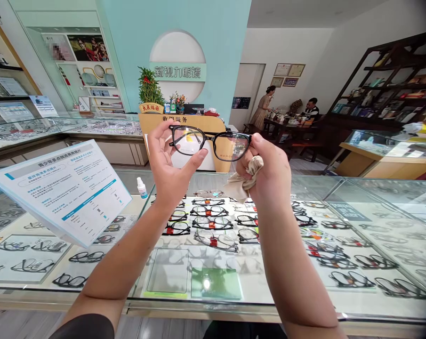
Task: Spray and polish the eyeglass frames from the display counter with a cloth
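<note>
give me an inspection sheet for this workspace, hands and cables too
Surface: glass display counter, rows of spectacle frames beneath
Things in hand: black-framed glasses, crumpled cloth
Clutter: white bottle, sign stand
Hands: left hand and right hand hold opposite sides of the glasses; right also grips the cloth
Cables: nothing seen at the counter
Surroundings: wooden desk ahead; standing person and seated person at back right
</note>
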Demonstrator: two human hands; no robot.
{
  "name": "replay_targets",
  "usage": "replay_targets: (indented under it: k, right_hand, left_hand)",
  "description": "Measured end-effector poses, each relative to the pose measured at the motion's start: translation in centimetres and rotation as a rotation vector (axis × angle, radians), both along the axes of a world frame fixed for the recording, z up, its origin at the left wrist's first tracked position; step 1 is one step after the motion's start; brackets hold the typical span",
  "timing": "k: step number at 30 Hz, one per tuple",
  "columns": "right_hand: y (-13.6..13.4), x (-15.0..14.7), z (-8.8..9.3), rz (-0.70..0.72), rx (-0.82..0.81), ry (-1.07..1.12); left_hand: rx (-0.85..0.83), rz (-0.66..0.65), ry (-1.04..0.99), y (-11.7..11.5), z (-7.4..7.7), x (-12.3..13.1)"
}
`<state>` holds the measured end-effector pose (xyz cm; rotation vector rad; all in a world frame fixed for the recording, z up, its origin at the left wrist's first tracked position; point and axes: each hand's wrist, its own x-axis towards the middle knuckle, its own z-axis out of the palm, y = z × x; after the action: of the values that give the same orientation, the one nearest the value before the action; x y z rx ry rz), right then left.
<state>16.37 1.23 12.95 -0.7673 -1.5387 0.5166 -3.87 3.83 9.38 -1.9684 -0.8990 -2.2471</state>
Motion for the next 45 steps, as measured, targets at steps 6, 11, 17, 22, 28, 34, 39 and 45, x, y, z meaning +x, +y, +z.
replay_targets:
  k: [6,11,17,22,28,34,39,45]
  right_hand:
    - [-0.2,0.0,0.1,0.044,-0.053,0.098]
    - [0.1,0.2,0.4,0.119,-0.140,0.230]
    - [0.4,0.2,0.6,0.151,-0.244,0.247]
    - [-0.1,0.8,1.0,0.108,-0.246,0.206]
    - [-0.5,1.6,1.2,0.274,-0.264,-0.114]
    - [-0.2,1.5,0.7,0.397,-0.277,-0.227]
    - [-0.3,1.5,0.8,0.405,-0.265,-0.247]
    - [-0.5,1.3,1.2,0.476,-0.205,-0.256]
  left_hand:
    - [0.014,-0.021,-0.022,0.3,-0.1,-0.2]
    - [0.011,-0.057,-0.027,0.4,0.2,-0.3]
    - [0.002,-0.083,-0.039,0.7,0.3,-0.4]
    - [0.014,-0.271,-0.017,0.8,0.6,-1.1]
    - [-0.094,-0.553,0.156,-0.3,1.2,-1.9]
    - [-0.104,-0.588,0.206,-1.3,1.6,-1.3]
    - [-0.107,-0.574,0.216,-1.5,1.8,-1.1]
    - [-0.129,-0.571,0.195,-1.7,1.8,-1.0]
